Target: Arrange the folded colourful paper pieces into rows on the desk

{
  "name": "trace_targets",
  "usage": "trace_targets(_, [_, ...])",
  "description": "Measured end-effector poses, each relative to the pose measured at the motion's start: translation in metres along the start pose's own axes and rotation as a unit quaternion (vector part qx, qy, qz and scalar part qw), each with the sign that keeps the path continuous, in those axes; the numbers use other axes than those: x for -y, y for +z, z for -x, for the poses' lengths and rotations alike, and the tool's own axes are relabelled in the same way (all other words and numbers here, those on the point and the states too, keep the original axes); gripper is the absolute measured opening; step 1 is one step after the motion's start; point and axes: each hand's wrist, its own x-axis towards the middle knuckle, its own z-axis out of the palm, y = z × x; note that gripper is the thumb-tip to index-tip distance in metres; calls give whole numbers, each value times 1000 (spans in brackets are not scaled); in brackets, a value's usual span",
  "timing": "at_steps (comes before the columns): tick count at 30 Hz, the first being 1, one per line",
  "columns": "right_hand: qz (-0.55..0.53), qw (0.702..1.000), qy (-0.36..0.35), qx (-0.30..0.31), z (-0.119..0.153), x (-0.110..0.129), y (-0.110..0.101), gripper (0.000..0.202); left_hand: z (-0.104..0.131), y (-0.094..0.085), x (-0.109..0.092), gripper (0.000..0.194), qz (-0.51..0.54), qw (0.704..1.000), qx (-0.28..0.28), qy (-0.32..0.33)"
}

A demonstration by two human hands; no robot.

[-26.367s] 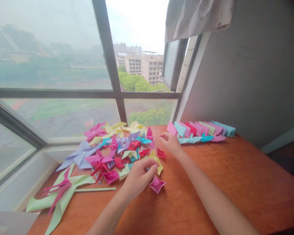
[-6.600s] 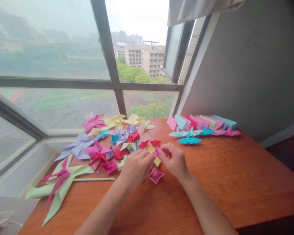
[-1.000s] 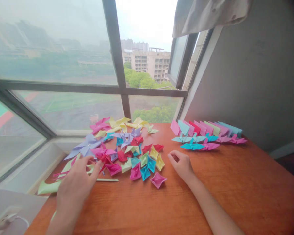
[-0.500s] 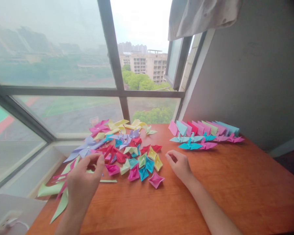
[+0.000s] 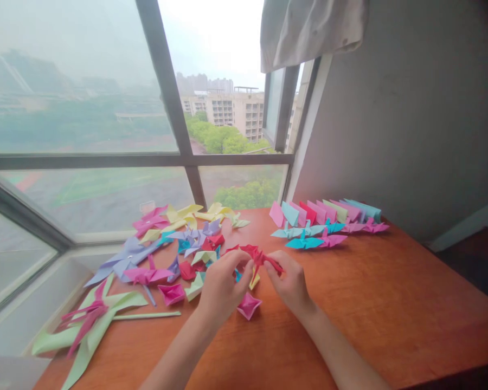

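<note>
A red paper crane (image 5: 274, 264) is held up between my two hands over the middle of the table. My left hand (image 5: 229, 275) pinches its left side, and my right hand (image 5: 289, 279) pinches the wing on the right. Just below lies a pink folded paper boat (image 5: 249, 306), apart from the hands. Behind my left hand are more small paper boats, partly hidden, with a pale green one (image 5: 195, 287) showing beside it. A magenta crane (image 5: 148, 275) rests farther left among the folded pieces.
A pale green pinwheel (image 5: 90, 336) with a stick lies at the left edge. Yellow pinwheels (image 5: 183, 214) and a purple one (image 5: 126, 259) are near the window. Rows of cranes (image 5: 305, 242) and upright folded papers (image 5: 290, 213) stand at the back right of the wooden table (image 5: 374, 309).
The red crane has come out of the pile into my hands. My left hand has moved right to meet my right hand. The view has turned slightly right.
</note>
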Motion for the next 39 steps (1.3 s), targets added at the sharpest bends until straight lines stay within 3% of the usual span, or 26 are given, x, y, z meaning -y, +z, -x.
trace_targets(7, [-119, 985, 126, 11, -6, 0, 1, 19, 3, 2, 19, 16, 18, 998, -56, -11])
trace_targets(14, [-276, 926, 240, 95, -4, -6, 0, 25, 8, 7, 28, 20, 157, 979, 78, -108])
trace_targets(17, [-328, 898, 264, 129, -4, -6, -1, 27, 7, 3, 24, 23, 252, 949, 117, -147])
trace_targets(22, [-406, 843, 315, 159, -4, -2, -6, 33, 7, -2, 21, 25, 395, 876, 165, -223])
trace_targets(28, [-512, 777, 344, 127, -2, -4, -10, 31, 11, 4, 26, 31, 517, 800, 179, -246])
trace_targets(35, [-489, 798, 339, 100, -3, -4, -9, 37, 12, 6, 26, 34, 528, 792, 158, -264])
trace_targets(39, [-502, 787, 347, 90, -3, -5, -8, 35, 11, 5, 26, 34, 531, 789, 147, -271])
